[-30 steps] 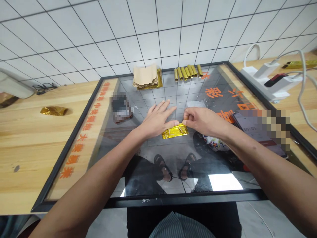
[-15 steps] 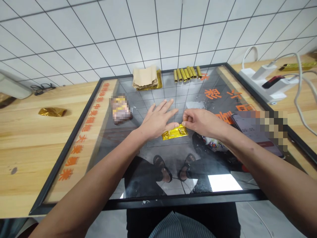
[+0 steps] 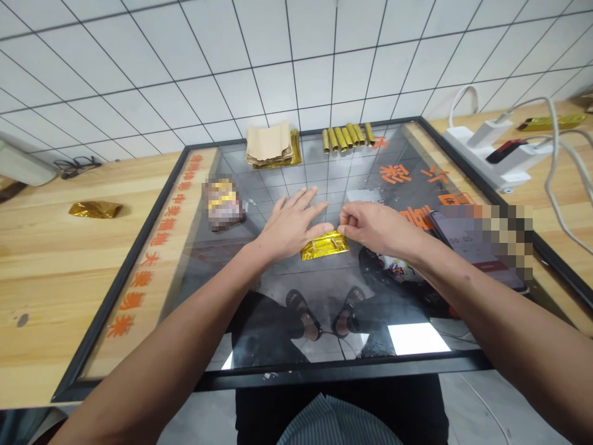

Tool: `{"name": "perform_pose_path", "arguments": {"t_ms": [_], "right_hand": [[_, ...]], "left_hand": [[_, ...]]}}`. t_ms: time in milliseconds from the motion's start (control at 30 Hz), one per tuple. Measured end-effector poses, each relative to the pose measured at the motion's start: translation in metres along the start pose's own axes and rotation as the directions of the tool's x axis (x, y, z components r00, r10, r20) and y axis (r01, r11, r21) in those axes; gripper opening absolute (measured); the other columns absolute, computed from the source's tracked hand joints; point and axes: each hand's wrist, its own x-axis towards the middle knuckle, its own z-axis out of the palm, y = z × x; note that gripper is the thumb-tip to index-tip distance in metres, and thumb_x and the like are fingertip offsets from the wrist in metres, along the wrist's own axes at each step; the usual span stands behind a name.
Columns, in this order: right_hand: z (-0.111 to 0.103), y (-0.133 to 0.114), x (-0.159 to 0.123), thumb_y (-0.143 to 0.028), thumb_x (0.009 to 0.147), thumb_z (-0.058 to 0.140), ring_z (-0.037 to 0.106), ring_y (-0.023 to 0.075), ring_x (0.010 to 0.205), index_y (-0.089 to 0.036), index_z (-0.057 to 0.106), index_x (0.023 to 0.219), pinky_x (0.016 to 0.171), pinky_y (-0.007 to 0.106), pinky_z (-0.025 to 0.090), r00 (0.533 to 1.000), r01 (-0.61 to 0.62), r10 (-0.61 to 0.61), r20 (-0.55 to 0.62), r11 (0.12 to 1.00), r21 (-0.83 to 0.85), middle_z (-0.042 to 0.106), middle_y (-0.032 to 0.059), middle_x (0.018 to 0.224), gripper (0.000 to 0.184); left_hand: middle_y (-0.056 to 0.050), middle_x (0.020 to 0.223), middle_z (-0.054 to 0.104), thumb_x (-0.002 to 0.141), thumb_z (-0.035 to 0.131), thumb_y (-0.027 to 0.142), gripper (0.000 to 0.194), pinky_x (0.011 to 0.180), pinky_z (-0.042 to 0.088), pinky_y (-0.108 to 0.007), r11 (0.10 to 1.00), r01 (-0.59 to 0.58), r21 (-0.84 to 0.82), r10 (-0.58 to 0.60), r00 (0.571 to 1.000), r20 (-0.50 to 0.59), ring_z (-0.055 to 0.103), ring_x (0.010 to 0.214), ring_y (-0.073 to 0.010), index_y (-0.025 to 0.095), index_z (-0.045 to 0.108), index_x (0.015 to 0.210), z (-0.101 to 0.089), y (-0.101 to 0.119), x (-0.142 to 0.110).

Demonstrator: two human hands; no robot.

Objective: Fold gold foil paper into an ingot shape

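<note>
A small rectangle of gold foil paper (image 3: 325,248) lies on the dark glass panel (image 3: 296,309) in front of me. My left hand (image 3: 293,226) rests flat with its fingers spread, its thumb on the foil's far edge. At the far right corner of the foil, my right hand (image 3: 370,225) is closed, with thumb and forefinger pinched on the edge. Two short thin marks or strips show on the foil; I cannot make out what they are.
Behind the hands stand a stack of brown paper and gold foil (image 3: 270,147) and a row of several gold tubes (image 3: 347,138). A pixelated pack (image 3: 224,205) lies left. A phone (image 3: 477,247) and a white power strip (image 3: 486,161) with cables are right. Crumpled gold foil (image 3: 96,209) lies far left.
The view has shifted slightly. Both hands keep nearly the same pose on the gold foil paper; the left thumb lies a touch flatter along its far edge.
</note>
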Motion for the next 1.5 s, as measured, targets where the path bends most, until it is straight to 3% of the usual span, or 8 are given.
{"name": "perform_pose_path", "arguments": {"t_ms": [400, 533, 667, 833, 967, 1233, 1500], "right_hand": [[0.001, -0.001, 0.001, -0.028, 0.095, 0.063, 0.059, 0.0171, 0.072, -0.025, 0.061, 0.088, 0.063, 0.031, 0.033, 1.000, -0.021, 0.021, 0.004, 1.000, -0.009, 0.072, -0.0020, 0.083, 0.007], [-0.005, -0.007, -0.008, -0.020, 0.095, 0.060, 0.064, 0.0188, 0.080, -0.024, 0.065, 0.092, 0.069, 0.030, 0.040, 1.000, 0.021, -0.021, -0.019, 1.000, 0.006, 0.072, 0.0004, 0.089, 0.007], [-0.010, -0.013, -0.034, -0.013, 0.104, 0.043, 0.069, 0.0225, 0.101, -0.021, 0.074, 0.116, 0.094, 0.035, 0.051, 0.984, 0.151, -0.155, -0.087, 0.987, -0.045, 0.073, 0.0087, 0.114, 0.034], [0.002, -0.011, -0.070, -0.004, 0.101, 0.037, 0.066, 0.0285, 0.120, -0.022, 0.065, 0.148, 0.104, 0.045, 0.054, 0.960, 0.239, -0.270, -0.072, 0.927, -0.289, 0.067, 0.0151, 0.139, 0.057], [0.016, -0.007, -0.082, -0.003, 0.099, 0.041, 0.058, 0.0350, 0.133, -0.020, 0.059, 0.156, 0.105, 0.053, 0.054, 0.950, 0.256, -0.310, -0.045, 0.851, -0.459, 0.058, 0.0195, 0.157, 0.062], [0.017, -0.014, -0.086, 0.002, 0.093, 0.045, 0.059, 0.0357, 0.128, -0.014, 0.055, 0.158, 0.097, 0.051, 0.057, 0.941, 0.265, -0.337, -0.024, 0.782, -0.564, 0.058, 0.0218, 0.155, 0.067], [0.023, -0.009, -0.083, 0.001, 0.097, 0.042, 0.059, 0.0314, 0.122, -0.017, 0.057, 0.156, 0.096, 0.047, 0.054, 0.941, 0.231, -0.323, -0.100, 0.829, -0.509, 0.065, 0.0167, 0.145, 0.063]], "left_hand": [[-0.008, 0.183, 0.023, 0.108, 0.041, 0.073, 0.071, 0.134, 0.019, -0.069, 0.999, 0.016, -0.042, -0.016, 1.000, -0.002, 0.019, 0.170, -0.0352, 0.030, 0.047, 0.165, 0.008, 0.011, 0.009], [-0.007, 0.183, 0.022, 0.109, 0.043, 0.069, 0.068, 0.134, 0.019, -0.069, 1.000, 0.009, -0.028, -0.009, 1.000, 0.004, 0.019, 0.170, -0.0346, 0.031, 0.047, 0.165, 0.008, 0.010, 0.009], [-0.007, 0.183, 0.023, 0.110, 0.045, 0.065, 0.065, 0.134, 0.018, -0.069, 0.999, 0.010, -0.040, -0.010, 1.000, 0.000, 0.019, 0.171, -0.0335, 0.032, 0.047, 0.165, 0.008, 0.010, 0.008], [-0.007, 0.183, 0.021, 0.110, 0.045, 0.064, 0.065, 0.135, 0.016, -0.069, 0.998, 0.010, -0.063, -0.010, 1.000, 0.002, 0.018, 0.171, -0.0332, 0.032, 0.046, 0.166, 0.008, 0.012, 0.008], [-0.006, 0.183, 0.021, 0.109, 0.046, 0.066, 0.066, 0.135, 0.015, -0.069, 0.998, 0.013, -0.062, -0.013, 1.000, -0.005, 0.017, 0.171, -0.0331, 0.033, 0.046, 0.166, 0.009, 0.012, 0.009], [-0.005, 0.184, 0.021, 0.110, 0.042, 0.068, 0.066, 0.136, 0.013, -0.067, 0.997, 0.014, -0.079, -0.014, 1.000, 0.007, 0.016, 0.171, -0.0320, 0.033, 0.045, 0.166, 0.008, 0.012, 0.008], [-0.005, 0.184, 0.022, 0.109, 0.045, 0.067, 0.066, 0.135, 0.013, -0.069, 0.996, 0.013, -0.086, -0.014, 1.000, -0.005, 0.017, 0.171, -0.0323, 0.033, 0.046, 0.166, 0.010, 0.011, 0.009]]}}
